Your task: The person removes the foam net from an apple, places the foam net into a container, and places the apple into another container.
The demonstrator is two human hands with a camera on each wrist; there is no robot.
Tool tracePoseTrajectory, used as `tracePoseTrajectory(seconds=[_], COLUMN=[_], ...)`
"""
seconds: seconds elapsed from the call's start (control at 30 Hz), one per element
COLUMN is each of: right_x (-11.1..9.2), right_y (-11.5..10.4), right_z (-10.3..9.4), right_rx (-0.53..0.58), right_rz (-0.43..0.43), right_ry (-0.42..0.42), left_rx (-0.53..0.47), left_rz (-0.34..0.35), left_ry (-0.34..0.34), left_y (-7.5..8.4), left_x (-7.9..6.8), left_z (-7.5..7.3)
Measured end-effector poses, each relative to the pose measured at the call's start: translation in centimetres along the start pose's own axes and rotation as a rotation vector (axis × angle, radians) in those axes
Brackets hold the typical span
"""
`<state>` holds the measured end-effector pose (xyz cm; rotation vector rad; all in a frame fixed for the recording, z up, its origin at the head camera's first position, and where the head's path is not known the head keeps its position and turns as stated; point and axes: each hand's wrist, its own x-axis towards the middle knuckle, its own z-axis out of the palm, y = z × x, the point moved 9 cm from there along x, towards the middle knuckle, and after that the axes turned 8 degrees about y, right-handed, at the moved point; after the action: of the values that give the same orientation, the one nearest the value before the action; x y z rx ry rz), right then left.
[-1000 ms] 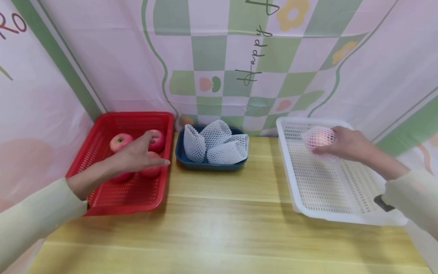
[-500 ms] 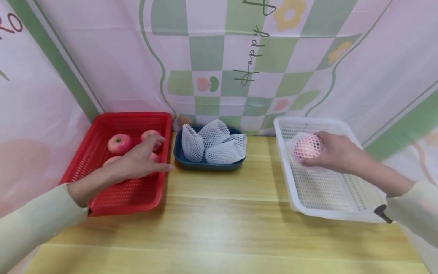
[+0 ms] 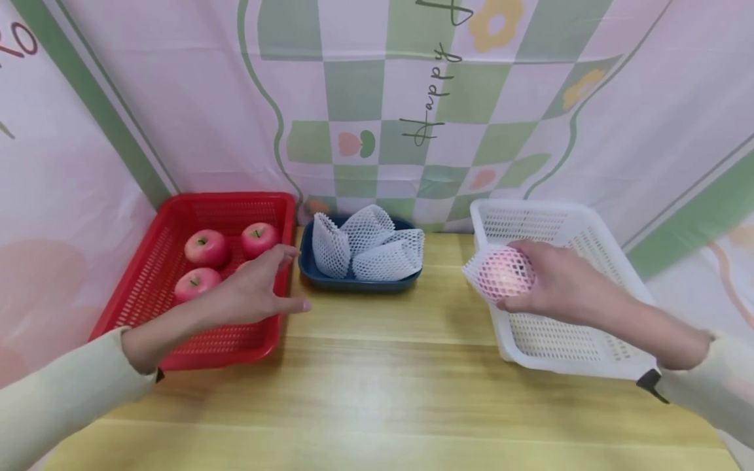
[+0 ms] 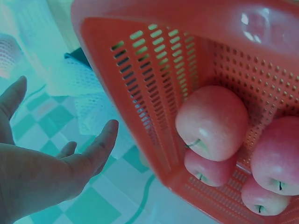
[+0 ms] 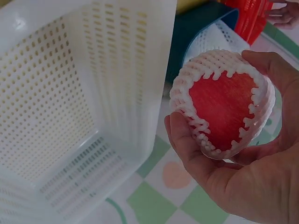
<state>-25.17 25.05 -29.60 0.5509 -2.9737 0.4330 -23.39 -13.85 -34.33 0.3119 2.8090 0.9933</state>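
An apple in a white foam net is gripped by my right hand, above the left rim of the white basket. In the right wrist view, bare red skin of the netted apple shows through the net's opening, with fingers and thumb around its sides. My left hand holds nothing, its fingers spread and relaxed over the right side of the red basket. Several apples lie in that basket, among them one apple at the back left. The left wrist view shows another apple beside the basket wall.
Between the baskets, a dark blue tray holds several white foam nets. All three containers stand on a wooden table. A patterned cloth hangs directly behind them.
My right hand has carried the netted apple leftward, from inside the white basket to its left rim. My left hand has shifted slightly right and down, uncovering more apples.
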Motion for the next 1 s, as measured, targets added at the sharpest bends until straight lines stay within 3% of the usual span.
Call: tracePoseTrajectory(seconds=[0.2, 0.57, 1.0], right_x=[-1.3, -2.7, -4.1], right_y=[-2.1, -4.9, -6.8], right_z=[0.7, 3.1, 7.0], right_rx=[0.022, 0.069, 0.099], right_rz=[-0.041, -0.101, -0.177], right_ry=[0.007, -0.005, -0.048], left_rx=[-0.017, -0.051, -0.067], left_rz=[0.035, 0.040, 0.080], left_ry=[-0.022, -0.062, -0.147], left_y=[1.2, 2.0, 3.6], left_x=[-0.7, -1.8, -2.5], left_z=[0.9, 2.5, 6.2])
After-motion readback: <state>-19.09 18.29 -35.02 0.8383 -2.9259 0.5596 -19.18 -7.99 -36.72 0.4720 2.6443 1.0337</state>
